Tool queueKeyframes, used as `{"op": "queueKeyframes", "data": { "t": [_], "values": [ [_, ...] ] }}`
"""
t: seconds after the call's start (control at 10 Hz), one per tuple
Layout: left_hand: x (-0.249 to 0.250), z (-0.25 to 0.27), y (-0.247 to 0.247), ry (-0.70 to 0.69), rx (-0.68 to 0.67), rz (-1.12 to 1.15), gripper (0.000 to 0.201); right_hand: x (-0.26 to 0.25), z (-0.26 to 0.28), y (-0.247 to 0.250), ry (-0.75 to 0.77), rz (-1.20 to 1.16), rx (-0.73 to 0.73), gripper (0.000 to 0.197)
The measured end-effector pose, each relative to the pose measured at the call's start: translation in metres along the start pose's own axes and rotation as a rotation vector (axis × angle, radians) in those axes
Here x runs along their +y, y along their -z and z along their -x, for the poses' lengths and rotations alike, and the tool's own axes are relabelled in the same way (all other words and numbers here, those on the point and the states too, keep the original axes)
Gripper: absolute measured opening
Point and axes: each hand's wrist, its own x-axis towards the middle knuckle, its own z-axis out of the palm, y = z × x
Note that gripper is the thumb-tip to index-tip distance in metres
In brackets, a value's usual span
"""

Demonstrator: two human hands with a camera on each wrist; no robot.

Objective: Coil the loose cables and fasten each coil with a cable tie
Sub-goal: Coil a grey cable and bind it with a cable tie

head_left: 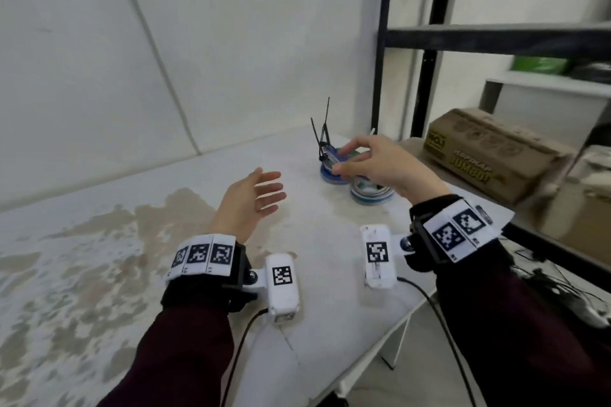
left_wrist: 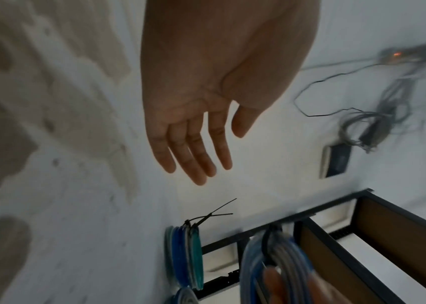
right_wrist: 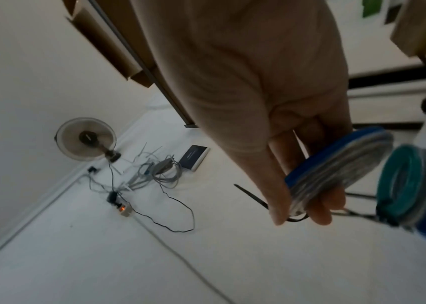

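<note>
The right hand (right_wrist: 271, 127) pinched a tied blue-and-grey coil (right_wrist: 336, 164) between thumb and fingers, just above the stacked coils (head_left: 330, 172) near the tabletop's (head_left: 165, 192) far right corner. The left hand (head_left: 248, 205) hovered open, fingers spread, holding nothing.

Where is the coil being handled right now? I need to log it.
In the head view, the right hand grips the blue-grey coil at the table's far right, over the stacked tied coils.

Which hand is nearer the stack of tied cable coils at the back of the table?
Right. The right hand is at the stack of coils, gripping a tied coil beside it. The left hand hovers open short of the stack, touching nothing.
</note>
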Motion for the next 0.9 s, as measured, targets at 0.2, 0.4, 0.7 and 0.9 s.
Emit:
{"op": "queueKeyframes", "data": {
  "t": [0.2,0.4,0.7,0.9],
  "values": [
    [-0.024,-0.016,0.006,0.178,0.067,0.151,0.027,0.024,-0.04,0.024,-0.082,0.571,0.067,0.024],
    [-0.035,-0.019,0.02,0.172,0.164,0.334,0.025,0.043,-0.053,0.009,-0.106,0.811,-0.014,0.021],
    [-0.038,-0.011,0.029,0.135,0.184,0.411,0.024,0.043,-0.06,0.001,-0.2,0.871,-0.049,0.045],
    [-0.038,-0.003,0.03,0.095,0.21,0.372,0.025,0.011,-0.038,-0.042,0.052,0.268,0.088,0.021]
  ]
}}
